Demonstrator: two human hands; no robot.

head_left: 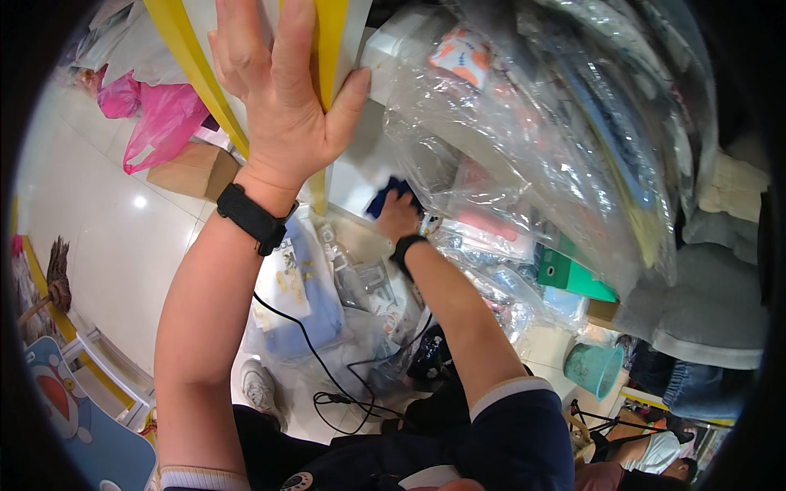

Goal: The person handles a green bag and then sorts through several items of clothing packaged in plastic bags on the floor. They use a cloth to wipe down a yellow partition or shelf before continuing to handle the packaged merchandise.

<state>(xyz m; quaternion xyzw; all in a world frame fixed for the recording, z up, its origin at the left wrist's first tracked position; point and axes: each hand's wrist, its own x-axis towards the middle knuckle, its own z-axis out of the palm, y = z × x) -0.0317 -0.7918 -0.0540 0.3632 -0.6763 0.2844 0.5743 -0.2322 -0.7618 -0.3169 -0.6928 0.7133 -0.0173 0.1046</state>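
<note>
My left hand (282, 92), with a black strap at the wrist, lies spread against the yellow-edged white end of a shelf unit (353, 37). Further down, my right hand (398, 218) presses a dark blue cloth (392, 189) on the white shelf surface (356, 178). The fingers of the right hand are partly blurred. Clothes in clear plastic covers (522, 135) hang just right of the right hand. Below both hands lie folded garments in plastic bags (301, 288), with a black cable (307, 340) running over them.
A pink plastic bag (166, 116) and a cardboard box (190, 169) are on the tiled floor at left. A green box file (574, 276) and a teal bin (592, 368) stand at right. A chair with a cartoon picture (86, 417) is at lower left. Another person (651, 454) shows at lower right.
</note>
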